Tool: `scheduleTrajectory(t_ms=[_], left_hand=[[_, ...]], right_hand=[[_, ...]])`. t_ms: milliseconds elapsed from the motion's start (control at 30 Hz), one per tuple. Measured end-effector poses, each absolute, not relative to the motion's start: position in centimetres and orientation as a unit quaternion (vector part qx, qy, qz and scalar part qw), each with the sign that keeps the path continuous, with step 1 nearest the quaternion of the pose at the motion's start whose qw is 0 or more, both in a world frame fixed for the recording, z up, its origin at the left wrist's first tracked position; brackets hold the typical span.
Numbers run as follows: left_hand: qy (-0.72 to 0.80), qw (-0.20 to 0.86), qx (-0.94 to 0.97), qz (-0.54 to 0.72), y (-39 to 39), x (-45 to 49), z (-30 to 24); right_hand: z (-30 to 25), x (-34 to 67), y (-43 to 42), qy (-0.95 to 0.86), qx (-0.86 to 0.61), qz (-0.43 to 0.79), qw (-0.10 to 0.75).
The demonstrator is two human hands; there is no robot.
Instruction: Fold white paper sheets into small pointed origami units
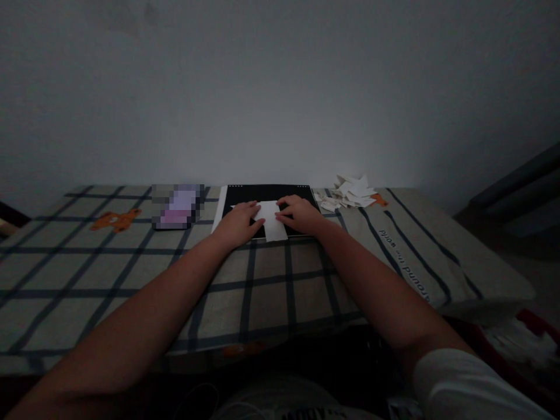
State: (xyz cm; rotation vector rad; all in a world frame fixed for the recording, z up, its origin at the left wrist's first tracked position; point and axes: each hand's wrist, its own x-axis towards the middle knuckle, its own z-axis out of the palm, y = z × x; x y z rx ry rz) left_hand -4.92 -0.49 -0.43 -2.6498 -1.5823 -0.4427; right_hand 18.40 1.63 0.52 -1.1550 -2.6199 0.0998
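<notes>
A white strip of paper [272, 219] lies on a black sheet with small holes along its far edge [245, 193], its near end sticking out over the sheet's front edge. My left hand [236, 224] rests on the paper's left side, fingers stretched out and thumb apart. From the other side, my right hand [301, 214] touches the right edge of the paper with its fingertips, thumb and forefinger spread. Both hands press down on the strip rather than lift it. A pointed white corner shows just beyond the left fingers.
Crumpled, folded white paper pieces [352, 191] lie in a heap right of the black sheet. On the left lies a phone [179, 207] with a blurred screen. A checked cloth [271, 280] covers the table, which stands against a grey wall [271, 105].
</notes>
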Motion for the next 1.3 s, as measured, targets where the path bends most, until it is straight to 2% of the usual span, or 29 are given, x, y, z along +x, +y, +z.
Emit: scheduleTrajectory(t_ms=[233, 600, 933, 1300], left_hand=[[-0.405, -0.063, -0.902, -0.134, -0.4, -5.1, -0.6], [-0.416, -0.074, -0.896, -0.133, -1.0, -4.7, 0.1], [-0.438, -0.074, -0.886, -0.133, -0.6, -4.8, -0.2], [-0.478, 0.026, -0.877, -0.046, -0.9, -5.4, 0.8]], right_hand=[[-0.9, 18.3, 2.4, -0.881, -0.4, 0.091, 0.235], [-1.1, 18.2, 2.8, -0.889, -0.391, 0.082, 0.223], [-0.2, 18.7, 2.6, -0.881, -0.423, -0.007, 0.211], [0.7, 19.2, 2.2, -0.864, -0.452, -0.036, 0.219]])
